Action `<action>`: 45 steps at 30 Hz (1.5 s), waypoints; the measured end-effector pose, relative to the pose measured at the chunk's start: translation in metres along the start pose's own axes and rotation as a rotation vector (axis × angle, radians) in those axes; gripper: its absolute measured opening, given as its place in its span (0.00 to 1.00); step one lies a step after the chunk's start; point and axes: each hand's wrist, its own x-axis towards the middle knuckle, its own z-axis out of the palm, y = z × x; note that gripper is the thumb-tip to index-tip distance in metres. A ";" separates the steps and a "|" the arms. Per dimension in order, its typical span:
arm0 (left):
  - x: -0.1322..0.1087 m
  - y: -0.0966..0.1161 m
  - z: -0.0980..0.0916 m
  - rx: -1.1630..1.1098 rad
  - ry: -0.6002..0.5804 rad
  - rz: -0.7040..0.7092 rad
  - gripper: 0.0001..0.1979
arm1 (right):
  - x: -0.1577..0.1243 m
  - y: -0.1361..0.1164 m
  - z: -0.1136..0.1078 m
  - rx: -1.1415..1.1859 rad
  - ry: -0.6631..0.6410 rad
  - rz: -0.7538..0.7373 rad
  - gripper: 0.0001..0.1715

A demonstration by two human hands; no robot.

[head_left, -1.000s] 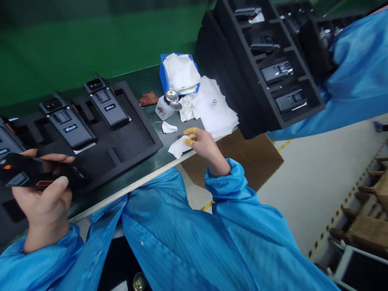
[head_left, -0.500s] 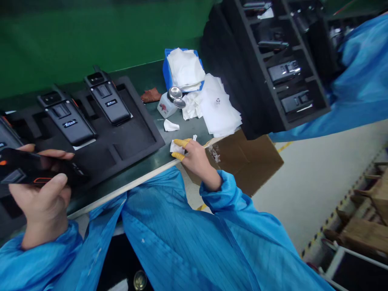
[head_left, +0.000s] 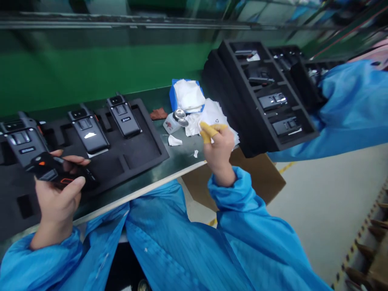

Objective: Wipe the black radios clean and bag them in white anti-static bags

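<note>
My left hand (head_left: 57, 200) is closed round a black handheld radio (head_left: 53, 173) with orange accents, held over the black foam tray (head_left: 142, 159). Several similar grey-black radios lie in that tray, such as the radio (head_left: 123, 117) nearest its right end. My right hand (head_left: 220, 147) wears yellow finger cots, its fingers pinched together at a crumpled white wipe (head_left: 191, 124). The fingers partly hide where they meet the wipe. Close by stands a small white dispenser bottle (head_left: 171, 123) with a metal lid, in front of a blue box (head_left: 173, 97) of white wipes.
Stacked black foam trays (head_left: 248, 121) with radios stand tilted at the right. A co-worker's blue sleeve (head_left: 348, 117) reaches behind them. Below the bench edge (head_left: 145, 191) sits an open cardboard box (head_left: 251, 182). A brown scrap (head_left: 158, 113) and white scraps lie on the bench.
My right hand has risen from the bench edge towards the crumpled wipes, and the white piece under its fingers has left that spot. My left hand still holds the radio. The view has tilted up.
</note>
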 end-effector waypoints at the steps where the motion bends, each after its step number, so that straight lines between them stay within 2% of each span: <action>1: 0.001 0.001 -0.001 0.024 -0.004 -0.020 0.30 | 0.017 -0.002 -0.001 -0.005 0.044 -0.027 0.16; 2: 0.002 0.002 -0.002 0.067 -0.010 -0.040 0.30 | 0.032 -0.006 0.000 -0.011 0.056 -0.064 0.16; 4: 0.003 0.004 -0.004 0.211 -0.015 -0.091 0.32 | 0.055 -0.017 0.006 -0.033 -0.017 -0.129 0.17; 7: -0.001 0.009 -0.005 0.397 -0.016 -0.111 0.31 | 0.069 -0.029 0.016 -0.075 -0.150 -0.149 0.17; 11: -0.012 0.017 0.001 0.402 -0.085 0.014 0.29 | 0.068 -0.025 0.020 -0.086 -0.176 -0.140 0.14; 14: -0.016 0.019 0.005 0.418 -0.177 0.151 0.27 | 0.071 -0.020 0.019 -0.095 -0.142 -0.177 0.12; 16: -0.018 0.018 0.006 0.444 -0.230 0.205 0.25 | 0.071 -0.027 0.015 -0.081 -0.086 -0.233 0.13; 19: -0.020 0.015 0.005 0.461 -0.281 0.214 0.26 | 0.059 -0.061 0.003 0.050 0.098 -0.443 0.17; 20: -0.021 0.014 0.004 0.466 -0.296 0.211 0.26 | 0.052 -0.078 -0.002 0.120 0.178 -0.544 0.18; 22: -0.022 0.013 0.004 0.479 -0.317 0.208 0.27 | 0.035 -0.116 -0.011 0.234 0.238 -0.705 0.18; 25: -0.021 0.012 0.003 0.487 -0.322 0.214 0.28 | 0.013 -0.167 -0.018 0.288 0.199 -0.826 0.22; 28: -0.020 0.010 0.003 0.474 -0.331 0.231 0.29 | 0.003 -0.193 -0.015 0.300 0.181 -0.954 0.21; 31: -0.019 0.008 0.003 0.477 -0.334 0.235 0.29 | 0.002 -0.196 -0.008 0.265 0.190 -1.015 0.20; 35: -0.018 0.008 0.003 0.484 -0.320 0.245 0.30 | 0.007 -0.190 -0.005 0.160 0.196 -0.938 0.21; 38: -0.018 0.008 0.002 0.490 -0.330 0.238 0.30 | 0.008 -0.192 -0.007 0.196 0.200 -0.919 0.24; 45: -0.018 0.010 0.000 0.487 -0.375 0.209 0.28 | 0.000 -0.197 -0.005 0.282 0.004 -0.981 0.24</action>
